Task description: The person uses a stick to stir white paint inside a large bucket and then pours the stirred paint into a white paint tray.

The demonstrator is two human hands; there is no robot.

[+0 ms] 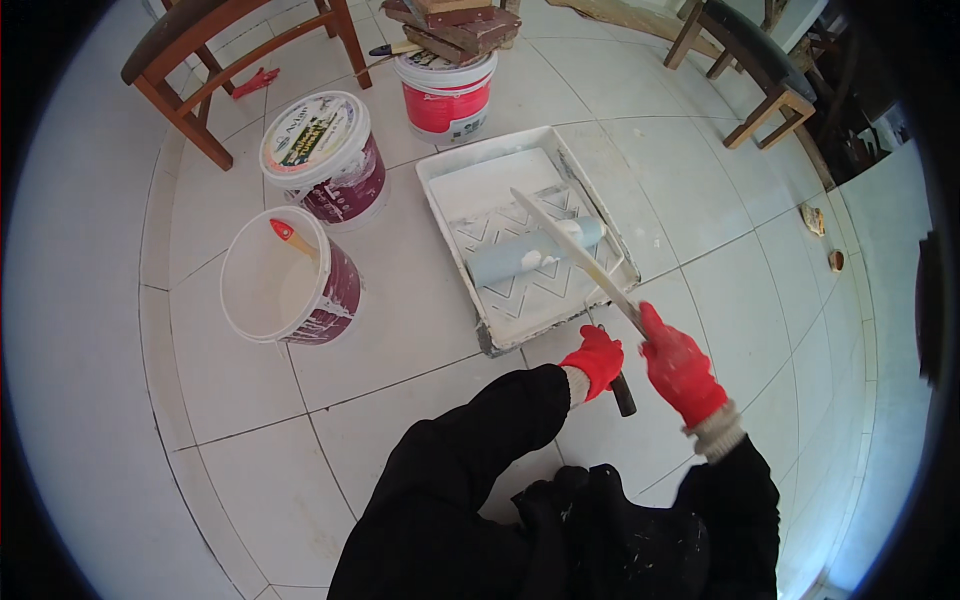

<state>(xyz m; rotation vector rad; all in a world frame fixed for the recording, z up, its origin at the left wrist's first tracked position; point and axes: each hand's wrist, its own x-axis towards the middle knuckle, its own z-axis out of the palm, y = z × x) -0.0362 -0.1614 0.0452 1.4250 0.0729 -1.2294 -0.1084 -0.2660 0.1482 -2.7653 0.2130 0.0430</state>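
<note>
My left hand point(598, 362), in a red glove with a knitted cuff, is closed round the dark handle point(624, 394) of a paint roller. The roller's pale blue-grey sleeve point(500, 260) lies across a paint tray point(497, 172), with white paint patches on it. In my right hand point(684, 372), also red-gloved, is a long, flat, paint-coated stick point(603, 277). It slants up to the left over the sleeve; whether it touches cannot be made out. White paint coats the tray, whose ribbed slope shows a zigzag pattern.
Left of the tray stands an open paint bucket point(343, 300) with a red-handled brush point(292, 237) inside. Behind it are a lidded maroon bucket point(350, 182) and a red-and-white bucket point(447, 103) topped with wooden pieces point(475, 32). Chairs point(345, 45) stand farther off on the tiled floor point(390, 410).
</note>
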